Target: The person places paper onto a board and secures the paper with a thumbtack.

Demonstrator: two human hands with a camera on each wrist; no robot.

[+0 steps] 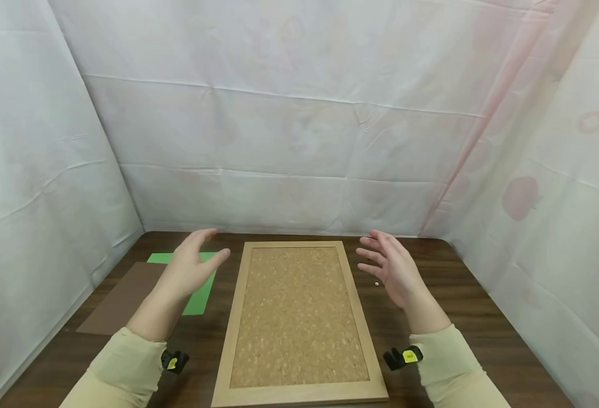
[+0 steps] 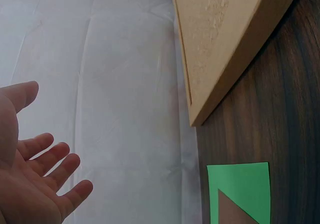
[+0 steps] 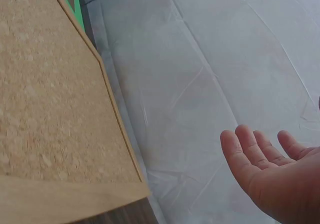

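A cork board [image 1: 296,317] in a light wooden frame lies flat on the dark wooden table [image 1: 483,317], between my two hands. My left hand [image 1: 192,266] hovers above the table left of the board, fingers straight, palm turned inward, holding nothing. My right hand [image 1: 388,266] hovers right of the board, fingers spread and empty. The left wrist view shows the open left hand [image 2: 35,179] and a corner of the board [image 2: 220,39]. In the right wrist view, the open right hand [image 3: 272,174] is beside the board [image 3: 55,114].
A green sheet [image 1: 199,292] and a brown sheet [image 1: 126,297] lie on the table under and left of my left hand. A small pale pin-like object [image 1: 376,284] sits right of the board. White cloth walls [image 1: 289,141] enclose the table on three sides.
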